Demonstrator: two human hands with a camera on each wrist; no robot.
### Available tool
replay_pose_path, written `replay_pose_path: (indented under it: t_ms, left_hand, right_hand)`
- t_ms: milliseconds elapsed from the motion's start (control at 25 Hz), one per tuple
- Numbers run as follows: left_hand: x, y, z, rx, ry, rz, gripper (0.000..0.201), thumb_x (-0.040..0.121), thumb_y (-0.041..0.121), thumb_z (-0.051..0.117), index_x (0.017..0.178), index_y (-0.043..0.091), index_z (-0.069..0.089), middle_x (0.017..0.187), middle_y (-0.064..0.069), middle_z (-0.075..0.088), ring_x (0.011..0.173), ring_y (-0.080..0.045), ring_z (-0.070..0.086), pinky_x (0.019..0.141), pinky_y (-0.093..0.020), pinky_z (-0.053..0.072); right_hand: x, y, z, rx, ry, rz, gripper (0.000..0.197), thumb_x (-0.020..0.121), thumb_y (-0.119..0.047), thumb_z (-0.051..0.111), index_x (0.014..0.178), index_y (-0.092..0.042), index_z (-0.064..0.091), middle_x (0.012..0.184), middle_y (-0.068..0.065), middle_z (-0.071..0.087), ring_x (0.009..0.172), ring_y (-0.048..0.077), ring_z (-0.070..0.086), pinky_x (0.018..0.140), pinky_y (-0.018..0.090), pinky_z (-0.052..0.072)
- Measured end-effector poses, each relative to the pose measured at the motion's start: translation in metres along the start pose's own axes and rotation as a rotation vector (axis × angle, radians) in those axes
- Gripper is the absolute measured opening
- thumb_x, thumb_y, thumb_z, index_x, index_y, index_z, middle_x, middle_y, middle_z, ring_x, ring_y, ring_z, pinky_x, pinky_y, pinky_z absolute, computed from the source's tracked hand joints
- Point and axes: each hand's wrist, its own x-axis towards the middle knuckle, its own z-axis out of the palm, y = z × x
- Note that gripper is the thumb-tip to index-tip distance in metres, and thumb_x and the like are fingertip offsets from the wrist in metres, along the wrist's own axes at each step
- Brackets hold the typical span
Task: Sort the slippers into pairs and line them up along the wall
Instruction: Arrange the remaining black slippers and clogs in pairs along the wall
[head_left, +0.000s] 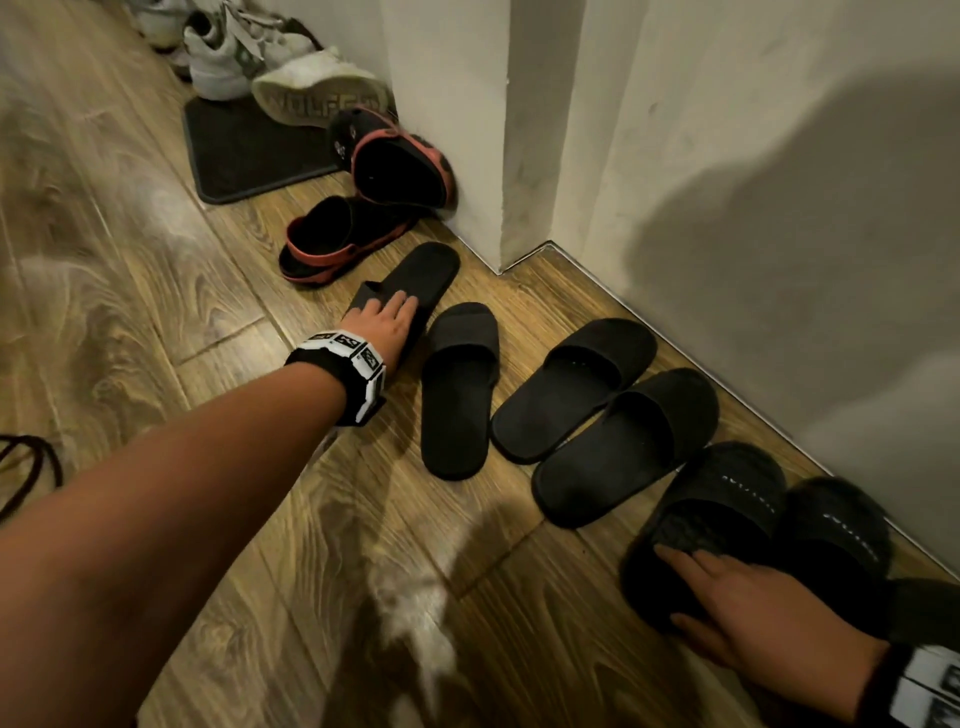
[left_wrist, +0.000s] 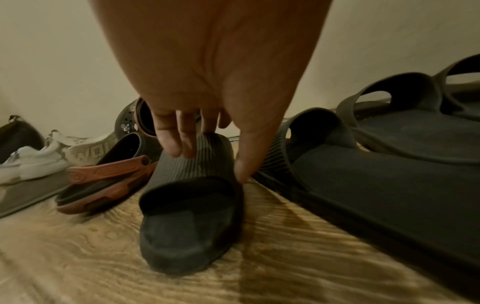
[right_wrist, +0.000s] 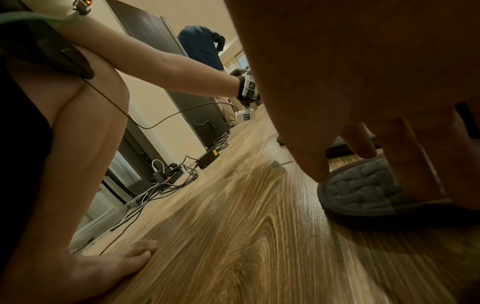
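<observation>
My left hand (head_left: 387, 319) reaches to a ribbed black slide slipper (head_left: 423, 273) that is tipped on its side near the wall corner. In the left wrist view my left hand (left_wrist: 213, 156) pinches that slipper (left_wrist: 189, 211) across its strap, fingers on one side and thumb on the other. Its mate (head_left: 457, 395) lies flat just to the right. A second pair of black slides (head_left: 602, 415) stands side by side by the wall. My right hand (head_left: 727, 597) rests with straight fingers on the heel of a fuzzy black slipper (head_left: 717, 499); its partner (head_left: 831, 535) is beside it.
Two black clogs with red soles (head_left: 332, 239) lie by the wall corner (head_left: 498, 208), one leaning on the wall. Behind them are a dark mat (head_left: 244, 150) and white sneakers (head_left: 223, 57). Cables (right_wrist: 161, 181) run along the floor behind me, and another person (right_wrist: 202, 47) stands far off.
</observation>
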Motion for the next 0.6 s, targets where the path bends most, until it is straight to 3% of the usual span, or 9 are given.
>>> replay_pose_path:
  t_ms: [80,200,360,480,600]
  left_hand:
    - [0.001,0.003,-0.002,0.035,0.01,-0.047,0.067,0.093,0.022,0.05,0.149,0.007,0.017,0.15,-0.017,0.028,0.132,-0.035,0.037,0.103,-0.043,0.04]
    - [-0.001,0.003,-0.011,0.004,0.004,-0.112,0.038,0.093,0.016,0.049,0.129,0.007,0.051,0.135,-0.018,0.045,0.124,-0.035,0.048,0.093,-0.044,0.047]
    - [-0.006,-0.008,-0.025,-0.056,0.028,-0.199,0.027,0.09,0.012,0.052,0.114,0.003,0.06,0.124,-0.016,0.049,0.104,-0.037,0.062,0.074,-0.042,0.05]
    - [-0.009,-0.013,-0.045,-0.147,0.303,-0.202,0.024,0.089,0.011,0.052,0.107,-0.005,0.056,0.122,-0.023,0.045,0.082,-0.043,0.065,0.057,-0.041,0.04]
    - [-0.01,-0.002,-0.069,-0.137,0.527,-0.031,0.015,0.087,0.008,0.052,0.096,-0.004,0.052,0.11,-0.028,0.049,0.061,-0.044,0.06,0.047,-0.038,0.032]
  right_hand:
    - [0.001,-0.001,0.0,0.006,-0.005,-0.001,0.069,0.093,-0.06,0.033,0.152,-0.034,0.008,0.141,-0.008,0.045,0.126,0.01,0.048,0.106,0.029,0.04]
    - [0.0,-0.001,0.0,-0.005,-0.001,-0.005,0.069,0.094,-0.059,0.033,0.152,-0.033,0.007,0.14,-0.009,0.045,0.125,0.01,0.048,0.105,0.029,0.04]
    - [0.0,0.001,-0.001,-0.018,0.007,-0.011,0.068,0.095,-0.058,0.031,0.153,-0.032,0.007,0.14,-0.009,0.044,0.125,0.01,0.047,0.105,0.028,0.04]
    - [0.003,0.001,0.0,-0.046,0.01,-0.008,0.068,0.095,-0.058,0.029,0.153,-0.031,0.006,0.139,-0.007,0.045,0.124,0.012,0.049,0.104,0.029,0.041]
    - [0.004,0.003,0.003,-0.06,0.002,0.006,0.069,0.095,-0.058,0.029,0.153,-0.03,0.005,0.14,-0.005,0.045,0.123,0.015,0.05,0.102,0.031,0.042]
